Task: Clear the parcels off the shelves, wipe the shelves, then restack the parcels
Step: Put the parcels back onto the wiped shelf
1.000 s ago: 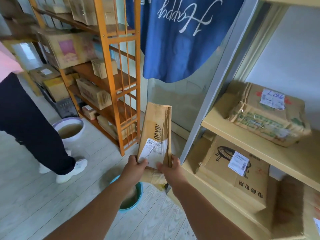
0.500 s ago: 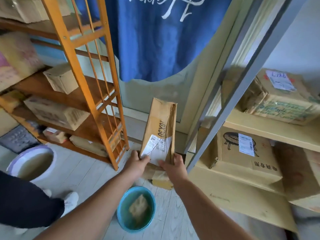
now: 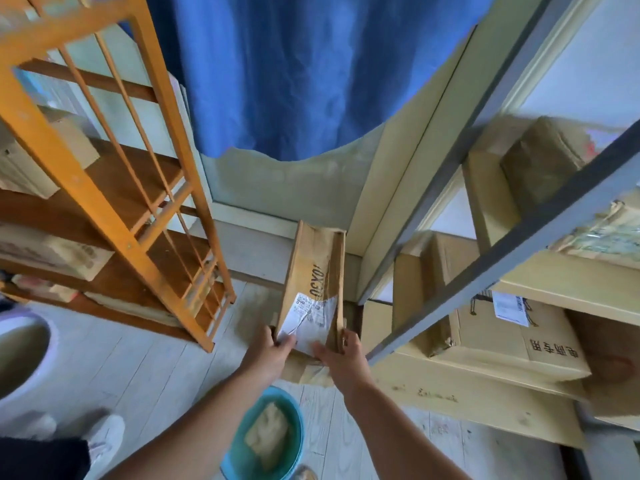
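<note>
A long flat cardboard parcel [image 3: 313, 271] with a torn white label stands on end in the floor gap between the two shelf units. My left hand [image 3: 268, 351] grips its lower left edge and my right hand [image 3: 341, 355] grips its lower right edge. Another brown parcel [image 3: 306, 372] lies on the floor just under my hands. On the pale shelf unit [image 3: 568, 285] at right sits a labelled carton [image 3: 512, 337] on the lower shelf, with taped boxes [image 3: 540, 168] above it.
An orange wooden rack [image 3: 114, 209] with several parcels stands at left. A teal basin [image 3: 266, 438] holding water and a cloth sits on the floor below my arms. A white basin [image 3: 20, 355] and another person's shoe [image 3: 104, 434] are at lower left. A blue curtain [image 3: 294, 71] hangs behind.
I have moved closer and lower toward the floor gap. The upright parcel has gone down with both hands still holding it. The other person has slid out to the lower left edge.
</note>
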Demonstrator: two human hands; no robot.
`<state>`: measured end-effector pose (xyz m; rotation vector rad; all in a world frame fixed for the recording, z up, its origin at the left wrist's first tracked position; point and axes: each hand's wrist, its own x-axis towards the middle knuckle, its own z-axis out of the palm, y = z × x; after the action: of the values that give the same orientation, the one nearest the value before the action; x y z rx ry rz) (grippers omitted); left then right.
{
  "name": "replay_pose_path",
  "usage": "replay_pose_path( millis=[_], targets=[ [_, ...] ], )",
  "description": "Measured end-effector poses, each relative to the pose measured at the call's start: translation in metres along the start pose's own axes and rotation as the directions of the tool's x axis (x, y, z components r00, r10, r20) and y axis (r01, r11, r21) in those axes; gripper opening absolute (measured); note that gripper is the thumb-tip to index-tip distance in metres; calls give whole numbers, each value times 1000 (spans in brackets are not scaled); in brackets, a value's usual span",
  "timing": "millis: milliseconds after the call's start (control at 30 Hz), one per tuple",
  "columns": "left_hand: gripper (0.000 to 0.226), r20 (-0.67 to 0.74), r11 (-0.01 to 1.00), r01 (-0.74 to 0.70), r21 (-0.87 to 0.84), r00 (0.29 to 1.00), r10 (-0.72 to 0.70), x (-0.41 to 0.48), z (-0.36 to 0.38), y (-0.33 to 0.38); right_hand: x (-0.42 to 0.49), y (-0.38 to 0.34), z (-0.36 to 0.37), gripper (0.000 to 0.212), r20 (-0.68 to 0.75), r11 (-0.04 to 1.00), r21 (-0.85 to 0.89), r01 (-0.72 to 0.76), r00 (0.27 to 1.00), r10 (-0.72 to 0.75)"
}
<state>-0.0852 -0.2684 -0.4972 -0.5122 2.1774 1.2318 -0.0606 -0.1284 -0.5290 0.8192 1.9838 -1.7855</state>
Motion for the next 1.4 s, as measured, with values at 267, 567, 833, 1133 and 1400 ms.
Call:
replay_pose_path(
  millis=[267,567,833,1133,1400],
  targets=[
    [20,81,1000,-5,-9,997,6,96,24,-30,86,46,16,55,-82,992,11,-130,988,130],
    [16,122,998,62,4,991,-62,286,101,-137,256,184,54,46,-142,979,-43,-197,972,189],
    [28,179,995,91,32,979,-95,392,150,-219,348,285,79,52,-154,963,-83,-256,958,242],
    [33,248,990,141,20,958,-142,412,161,-245,353,298,81,55,-163,911,-246,-331,941,297],
    [37,232,993,95,73,967,-109,380,133,-213,313,248,81,70,-235,862,-372,-344,933,271]
  ],
)
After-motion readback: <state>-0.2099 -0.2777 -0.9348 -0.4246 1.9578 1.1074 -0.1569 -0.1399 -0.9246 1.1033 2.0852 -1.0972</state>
